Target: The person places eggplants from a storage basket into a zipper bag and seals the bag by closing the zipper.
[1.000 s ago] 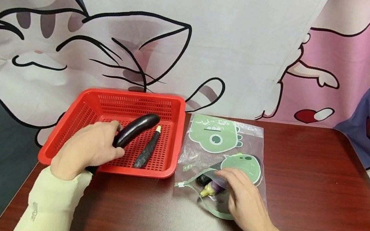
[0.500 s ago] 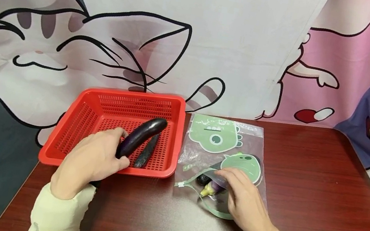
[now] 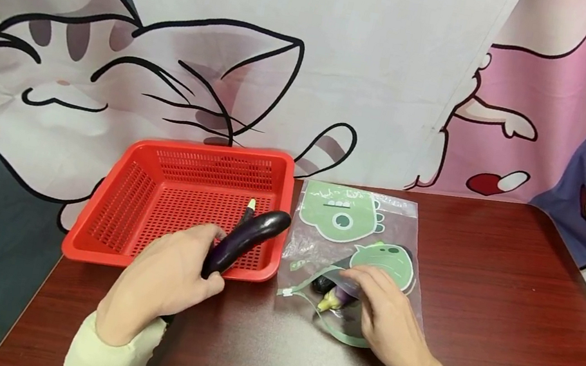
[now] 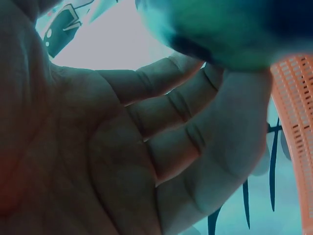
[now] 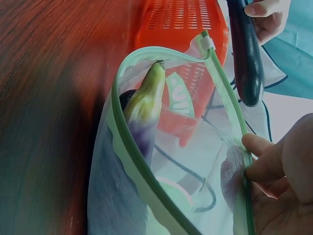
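Observation:
My left hand [image 3: 167,278] grips a glossy dark purple eggplant [image 3: 250,239] by its near end, over the front right of the red basket [image 3: 92,255]. In the left wrist view the eggplant [image 4: 220,29] is blurred at the fingertips. Partly hidden beneath it in the basket lies a slim, dark, rough-skinned vegetable with a pale tip [image 3: 250,207]. My right hand [image 3: 393,331] pinches the green rim of a clear zip bag [image 3: 342,218], holding its mouth apart. Inside the bag are a purple eggplant with a yellow-green stem end [image 5: 149,95] and a dark rounded item [image 3: 321,285].
A reddish-brown wooden table [image 3: 519,301] carries the basket at left and the bag beside it. Behind stands a cloth backdrop [image 3: 396,64] with cartoon cats. The bag's slider [image 3: 287,292] sits at its left corner.
My left hand has drawn the eggplant up and rightward, from inside the basket to above its front right rim. My right hand and the bag have stayed in place.

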The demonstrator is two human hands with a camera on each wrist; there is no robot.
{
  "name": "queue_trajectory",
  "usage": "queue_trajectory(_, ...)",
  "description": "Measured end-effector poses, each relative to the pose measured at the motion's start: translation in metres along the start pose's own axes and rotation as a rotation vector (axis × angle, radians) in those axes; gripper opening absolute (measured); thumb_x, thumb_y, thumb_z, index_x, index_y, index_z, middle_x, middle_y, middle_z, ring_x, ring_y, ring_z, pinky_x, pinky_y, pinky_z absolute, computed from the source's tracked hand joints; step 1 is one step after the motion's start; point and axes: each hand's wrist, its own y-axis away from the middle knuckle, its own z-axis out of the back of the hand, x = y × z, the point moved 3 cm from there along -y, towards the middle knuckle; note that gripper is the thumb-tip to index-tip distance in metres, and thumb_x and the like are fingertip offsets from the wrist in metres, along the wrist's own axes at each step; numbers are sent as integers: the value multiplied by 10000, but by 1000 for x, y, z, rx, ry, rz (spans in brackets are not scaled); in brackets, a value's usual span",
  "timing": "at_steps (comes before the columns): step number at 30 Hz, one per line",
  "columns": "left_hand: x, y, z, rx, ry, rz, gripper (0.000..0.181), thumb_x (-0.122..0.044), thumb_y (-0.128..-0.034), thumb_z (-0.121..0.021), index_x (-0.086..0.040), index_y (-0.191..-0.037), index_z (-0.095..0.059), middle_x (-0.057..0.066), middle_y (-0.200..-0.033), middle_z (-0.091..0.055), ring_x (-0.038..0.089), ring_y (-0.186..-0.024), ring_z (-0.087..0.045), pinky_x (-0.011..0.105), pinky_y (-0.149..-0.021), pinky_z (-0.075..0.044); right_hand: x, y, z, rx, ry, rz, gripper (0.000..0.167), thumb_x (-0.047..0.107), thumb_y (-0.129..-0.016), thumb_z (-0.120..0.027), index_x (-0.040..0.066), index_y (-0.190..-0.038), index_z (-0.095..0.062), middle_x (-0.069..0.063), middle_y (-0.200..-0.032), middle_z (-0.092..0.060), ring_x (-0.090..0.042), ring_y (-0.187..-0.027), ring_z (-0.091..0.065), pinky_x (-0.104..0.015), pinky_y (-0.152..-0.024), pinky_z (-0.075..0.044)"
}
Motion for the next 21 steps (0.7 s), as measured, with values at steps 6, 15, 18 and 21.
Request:
queue_trajectory(6, -8, 5, -6, -21, 7, -38, 414, -210, -699, -734, -166, -1096, -627, -70, -839, -571, 115, -679, -515, 334, -632, -435, 0, 0, 0, 0, -2, 1, 379, -81, -901, -446, 49, -1186, -659, -49, -1155, -648, -207, -1085, -595, -218, -1009, -370)
queue_trajectory(15, -20, 12, -15, -6, 28, -73, 472, -224, -701, -747, -164, -1156, -636, -99, -852, -575, 92, -685, -518, 320, -643, -443, -3, 0, 0, -7, -5, 7, 389, -72, -903, -431, 51, -1188, -664, -49, -1158, -648, -206, -1092, -596, -207, -1019, -362)
queue_trajectory(18, -24, 14, -17, -10, 29, -84, 481, -221, -695, -755, -164, -1159, -640, -111, -824, -563, 80, -665, -516, 314, -635, -444, -3, 0, 0, -21, -6, 23, 386, -64, -901, -428, 48, -1181, -670, -54, -1151, -649, -215, -1081, -602, -204, -1020, -360)
queue_trajectory(21, -28, 16, -20, -14, 16, -114, 469, -217, -687, -762, -165, -1138, -643, -123, -814, -554, 61, -654, -509, 304, -629, -445, -3, 0, 1, -27, -6, 26, 388, -61, -901, -429, 48, -1183, -672, -54, -1150, -648, -217, -1078, -602, -200, -1022, -356)
